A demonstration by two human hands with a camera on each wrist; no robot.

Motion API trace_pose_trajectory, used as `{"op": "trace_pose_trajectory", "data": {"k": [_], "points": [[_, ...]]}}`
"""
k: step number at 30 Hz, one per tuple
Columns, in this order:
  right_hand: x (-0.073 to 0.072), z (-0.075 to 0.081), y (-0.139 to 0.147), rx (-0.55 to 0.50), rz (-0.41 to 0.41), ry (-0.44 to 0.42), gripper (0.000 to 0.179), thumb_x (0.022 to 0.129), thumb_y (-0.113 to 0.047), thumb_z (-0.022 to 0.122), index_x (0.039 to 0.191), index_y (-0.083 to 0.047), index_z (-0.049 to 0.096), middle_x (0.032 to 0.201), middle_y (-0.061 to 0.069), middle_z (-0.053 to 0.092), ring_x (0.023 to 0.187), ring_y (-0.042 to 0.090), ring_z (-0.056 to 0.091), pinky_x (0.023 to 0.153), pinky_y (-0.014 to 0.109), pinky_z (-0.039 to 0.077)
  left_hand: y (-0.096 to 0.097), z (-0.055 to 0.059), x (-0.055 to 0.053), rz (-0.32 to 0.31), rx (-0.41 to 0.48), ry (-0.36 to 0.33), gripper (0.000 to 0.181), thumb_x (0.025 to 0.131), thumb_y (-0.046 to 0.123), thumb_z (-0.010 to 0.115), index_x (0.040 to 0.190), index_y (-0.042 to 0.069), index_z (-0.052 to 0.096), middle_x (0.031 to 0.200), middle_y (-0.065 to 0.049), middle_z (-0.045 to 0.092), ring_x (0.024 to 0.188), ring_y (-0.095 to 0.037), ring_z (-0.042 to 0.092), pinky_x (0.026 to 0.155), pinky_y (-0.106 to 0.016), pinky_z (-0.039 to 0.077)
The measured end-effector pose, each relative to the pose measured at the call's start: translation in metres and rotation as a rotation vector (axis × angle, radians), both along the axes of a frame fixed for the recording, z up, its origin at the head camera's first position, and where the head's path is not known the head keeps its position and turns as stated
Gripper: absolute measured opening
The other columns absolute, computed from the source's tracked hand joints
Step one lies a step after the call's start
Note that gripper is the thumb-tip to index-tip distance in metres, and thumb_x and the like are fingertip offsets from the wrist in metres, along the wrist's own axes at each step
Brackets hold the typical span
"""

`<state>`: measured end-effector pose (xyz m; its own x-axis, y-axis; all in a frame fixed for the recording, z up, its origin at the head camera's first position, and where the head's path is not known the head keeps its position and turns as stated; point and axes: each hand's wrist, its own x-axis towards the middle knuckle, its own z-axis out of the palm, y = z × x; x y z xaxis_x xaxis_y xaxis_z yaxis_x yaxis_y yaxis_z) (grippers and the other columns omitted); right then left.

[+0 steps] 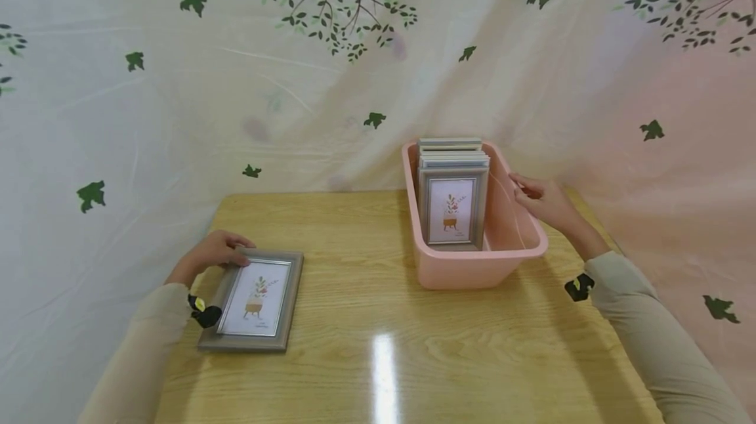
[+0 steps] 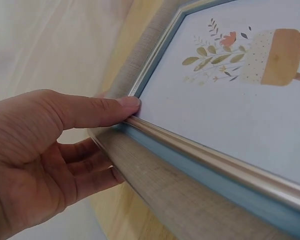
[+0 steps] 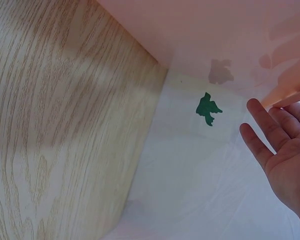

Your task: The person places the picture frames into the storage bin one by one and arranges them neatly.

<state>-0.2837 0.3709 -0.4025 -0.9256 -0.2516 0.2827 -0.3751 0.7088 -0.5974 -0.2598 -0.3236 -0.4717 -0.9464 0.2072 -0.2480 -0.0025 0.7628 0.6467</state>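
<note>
On the table's left side is a grey-brown picture frame (image 1: 260,299) showing a potted plant print. My left hand (image 1: 214,254) pinches its upper left corner; in the left wrist view the thumb (image 2: 107,111) presses on the front while the other fingers reach underneath. A pink plastic bin (image 1: 466,271) stands at the right. My right hand (image 1: 548,201) grips the bin's right rim, with fingers against its outer side in the right wrist view. Inside, several frames stand upright in a row along the left, the front one (image 1: 455,214) bearing the same plant print.
The wooden table (image 1: 342,247) ends at the back against a pale cloth (image 1: 319,128) printed with leaves and branches. More cloth hangs at both sides. Each sleeve has a dark wrist device (image 1: 580,287) on it.
</note>
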Motion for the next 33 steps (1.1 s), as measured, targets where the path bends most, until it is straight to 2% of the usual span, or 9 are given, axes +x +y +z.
{"op": "trace_pose_trajectory", "data": {"k": [5,16,21,27,33], "points": [[0.000,-0.002,0.001,-0.013,-0.001,-0.006,0.048,0.104,-0.018,0.059,0.148,0.000,0.049,0.147,0.027,0.049,0.118,0.051,0.061,0.076,-0.003,0.040,0.010,0.001,-0.005,0.019,0.018,0.053,0.046,0.082,0.013,0.082,0.123,-0.005,0.069,0.116,-0.024,0.069,0.083,-0.018,0.060,0.066,-0.028,0.054],[-0.001,-0.003,0.001,-0.011,-0.002,0.007,0.048,0.103,-0.017,0.059,0.147,0.001,0.049,0.147,0.027,0.050,0.119,0.051,0.061,0.076,-0.004,0.039,0.036,0.016,-0.011,0.032,0.149,0.165,0.045,0.086,0.012,0.081,0.124,-0.007,0.067,0.129,-0.031,0.062,0.089,-0.020,0.060,0.064,-0.026,0.056],[0.001,-0.001,-0.001,-0.010,-0.006,-0.009,0.049,0.104,-0.019,0.058,0.148,0.000,0.049,0.147,0.027,0.050,0.120,0.051,0.061,0.076,-0.003,0.039,0.049,0.025,-0.013,0.042,0.181,0.159,0.046,0.086,0.010,0.081,0.126,-0.007,0.066,0.126,-0.030,0.063,0.090,-0.021,0.061,0.066,-0.026,0.058],[0.002,0.000,-0.001,-0.012,-0.007,-0.019,0.049,0.104,-0.020,0.058,0.148,-0.002,0.049,0.147,0.028,0.050,0.120,0.051,0.061,0.077,-0.003,0.039,0.060,0.037,-0.016,-0.006,0.192,0.104,0.044,0.088,0.009,0.079,0.127,-0.006,0.066,0.118,-0.028,0.066,0.082,-0.017,0.062,0.068,-0.028,0.060],[0.000,-0.003,0.000,-0.014,-0.005,0.005,0.048,0.103,-0.017,0.059,0.147,0.001,0.049,0.146,0.028,0.050,0.121,0.051,0.060,0.078,-0.004,0.037,0.070,0.052,-0.017,-0.062,0.210,0.068,0.043,0.090,0.010,0.077,0.129,-0.005,0.066,0.123,-0.027,0.066,0.088,-0.018,0.065,0.071,-0.030,0.061]]}}
